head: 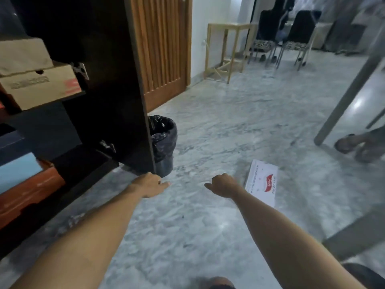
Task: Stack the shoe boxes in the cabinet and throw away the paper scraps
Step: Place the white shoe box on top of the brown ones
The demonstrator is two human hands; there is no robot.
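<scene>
On the left stands our dark cabinet (116,84), door swung open, with brown shoe boxes (39,80) stacked on an upper shelf and an orange box (31,190) lower down. Beside it on the marble floor (229,122) sit a black-lined bin (163,147) and — well apart — a flat white box (263,182). Smallest, our hands hold nothing — the left hand (149,184) loose, the right hand (224,184) curled.

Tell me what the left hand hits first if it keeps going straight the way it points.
Probably the black-lined trash bin beside the cabinet's open door: the left hand points forward just short of it. Depth is unclear, so it could brush the door's lower edge first.
</scene>
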